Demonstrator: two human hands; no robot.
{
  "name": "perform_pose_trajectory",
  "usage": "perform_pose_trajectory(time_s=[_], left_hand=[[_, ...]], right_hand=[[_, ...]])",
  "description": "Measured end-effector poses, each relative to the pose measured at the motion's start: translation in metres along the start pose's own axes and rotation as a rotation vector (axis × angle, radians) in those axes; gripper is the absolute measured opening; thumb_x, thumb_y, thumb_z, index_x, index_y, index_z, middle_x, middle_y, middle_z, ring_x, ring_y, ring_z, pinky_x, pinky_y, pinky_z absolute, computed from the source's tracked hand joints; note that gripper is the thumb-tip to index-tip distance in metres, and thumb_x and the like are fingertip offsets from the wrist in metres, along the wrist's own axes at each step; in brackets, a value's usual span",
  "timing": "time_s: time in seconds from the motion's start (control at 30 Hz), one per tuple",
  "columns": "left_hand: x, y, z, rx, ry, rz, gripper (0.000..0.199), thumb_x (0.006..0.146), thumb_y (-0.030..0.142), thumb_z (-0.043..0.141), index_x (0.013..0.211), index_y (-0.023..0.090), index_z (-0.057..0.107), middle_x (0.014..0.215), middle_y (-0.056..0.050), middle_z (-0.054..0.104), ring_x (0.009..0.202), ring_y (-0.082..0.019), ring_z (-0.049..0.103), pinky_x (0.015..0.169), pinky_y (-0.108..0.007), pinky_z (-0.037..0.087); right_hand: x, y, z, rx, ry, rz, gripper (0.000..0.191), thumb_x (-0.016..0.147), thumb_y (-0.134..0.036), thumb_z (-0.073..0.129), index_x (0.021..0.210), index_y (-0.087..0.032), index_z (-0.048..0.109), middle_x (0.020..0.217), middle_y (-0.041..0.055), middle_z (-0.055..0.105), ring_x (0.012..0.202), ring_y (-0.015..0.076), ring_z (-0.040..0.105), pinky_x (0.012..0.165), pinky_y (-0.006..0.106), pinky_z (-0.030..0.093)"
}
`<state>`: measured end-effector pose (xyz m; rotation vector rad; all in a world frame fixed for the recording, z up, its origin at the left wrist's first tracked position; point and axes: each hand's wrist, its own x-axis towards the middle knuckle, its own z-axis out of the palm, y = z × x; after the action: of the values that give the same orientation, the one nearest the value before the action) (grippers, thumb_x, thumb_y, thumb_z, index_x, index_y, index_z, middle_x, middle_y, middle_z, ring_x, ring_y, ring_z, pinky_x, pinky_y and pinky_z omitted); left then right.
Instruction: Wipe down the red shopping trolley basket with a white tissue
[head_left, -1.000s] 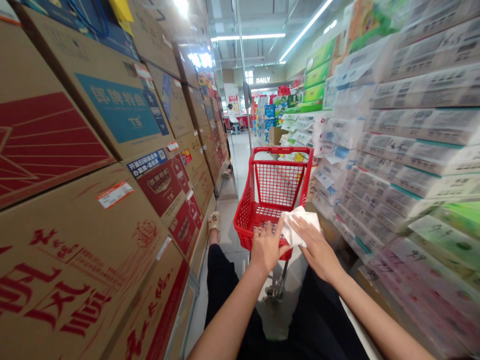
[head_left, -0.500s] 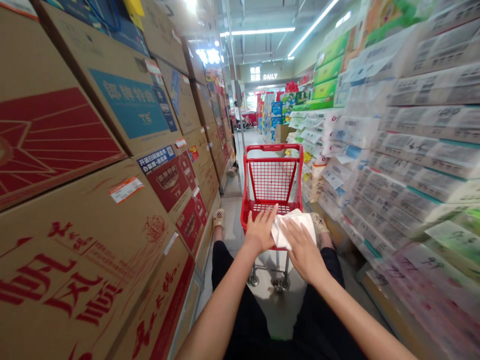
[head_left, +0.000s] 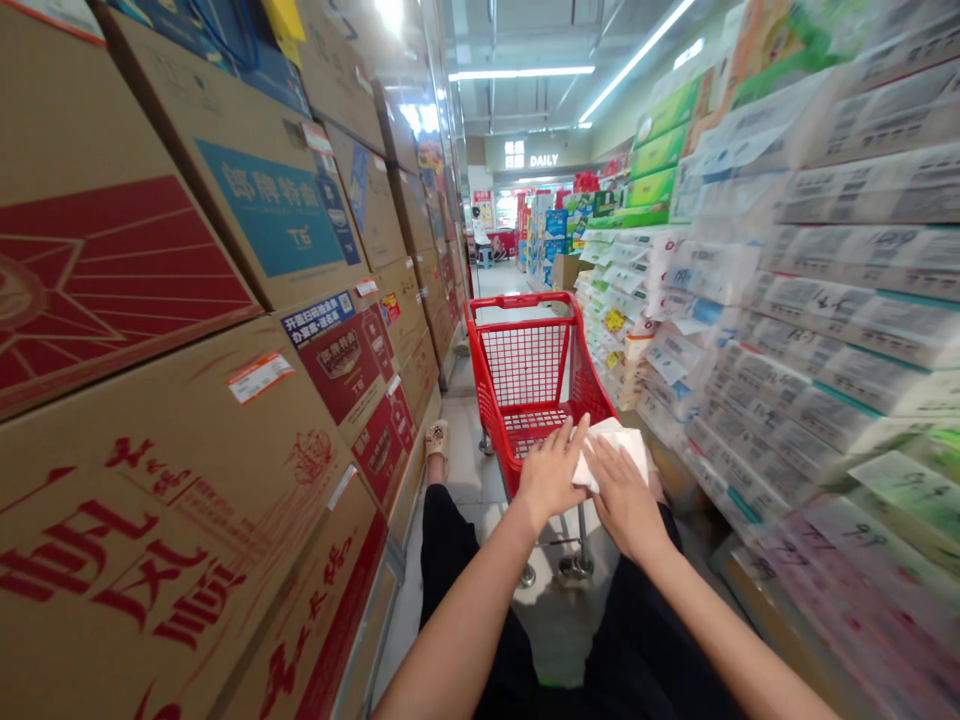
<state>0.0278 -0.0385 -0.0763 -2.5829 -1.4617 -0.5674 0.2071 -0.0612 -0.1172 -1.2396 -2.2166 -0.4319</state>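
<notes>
Left hand [head_left: 553, 472] splayed wide at six o'clock on the red cart [head_left: 529, 425], apparently steadying it; right hand [head_left: 624, 500], flat, seemingly pins white cloth [head_left: 632, 447] at five!

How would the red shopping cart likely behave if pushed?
The red shopping cart would probably roll readily, since small wheels show beneath it. The pale floor looks smooth, so resistance is likely low. Its openwork panel suggests it may be light for its size.
</notes>
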Motion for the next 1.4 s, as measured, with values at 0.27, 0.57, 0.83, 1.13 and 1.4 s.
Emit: perform_pose_trajectory(time_s=[0.27, 0.57, 0.83, 1.13, 1.4], left_hand=[[0.002, -0.029, -0.005, 0.068, -0.082, 0.133, 0.114, 0.086, 0.058, 0.07, 0.165, 0.023, -0.004, 0.171, -0.013, 0.02, 0.153, -0.028, 0.032, 0.127, -0.048, 0.021], [0.001, -0.054, -0.007, 0.102, -0.067, 0.061, 0.11, 0.088, 0.048, 0.066, 0.165, 0.019, -0.006, 0.172, -0.01, 0.017, 0.158, -0.026, 0.02, 0.13, -0.05, 0.005], [-0.008, -0.063, -0.008, 0.043, -0.024, 0.073, 0.114, 0.086, 0.049, 0.07, 0.165, 0.022, -0.009, 0.17, -0.01, 0.023, 0.158, -0.025, 0.022, 0.13, -0.051, 0.003], [0.0, -0.042, -0.006, 0.04, -0.034, 0.106, 0.108, 0.089, 0.049, 0.066, 0.165, 0.022, -0.005, 0.171, -0.01, 0.021, 0.158, -0.027, 0.018, 0.129, -0.055, 0.0], [-0.002, -0.046, -0.006, 0.01, -0.04, 0.096, 0.107, 0.089, 0.047, 0.066, 0.165, 0.021, -0.006, 0.17, -0.009, 0.025, 0.157, -0.026, 0.022, 0.129, -0.053, 0.003]], right_hand=[[0.004, 0.033, -0.013, -0.031, -0.08, -0.022, 0.069, 0.092, -0.011, 0.045, 0.16, -0.018, 0.034, 0.156, 0.0118, 0.05, 0.15, 0.0245, 0.039, 0.127, 0.054, 0.024], [0.026, -0.028, -0.003, 0.059, -0.056, -0.004, 0.067, 0.087, -0.009, 0.048, 0.155, -0.011, 0.043, 0.153, 0.0151, 0.053, 0.147, 0.0275, 0.043, 0.126, 0.053, 0.028], [0.007, -0.005, -0.01, -0.001, -0.076, -0.083, 0.082, 0.091, -0.011, 0.047, 0.165, -0.017, 0.013, 0.166, 0.0113, 0.035, 0.155, 0.0262, 0.027, 0.127, 0.053, 0.025], [0.002, -0.009, -0.004, 0.016, -0.03, 0.037, 0.088, 0.091, -0.01, 0.044, 0.166, -0.023, 0.0, 0.166, 0.0114, 0.035, 0.155, 0.0278, 0.026, 0.125, 0.056, 0.028], [0.0, 0.006, -0.015, 0.002, -0.077, -0.061, 0.086, 0.091, -0.01, 0.045, 0.166, -0.023, 0.005, 0.164, 0.0098, 0.039, 0.154, 0.0249, 0.031, 0.128, 0.056, 0.017]])
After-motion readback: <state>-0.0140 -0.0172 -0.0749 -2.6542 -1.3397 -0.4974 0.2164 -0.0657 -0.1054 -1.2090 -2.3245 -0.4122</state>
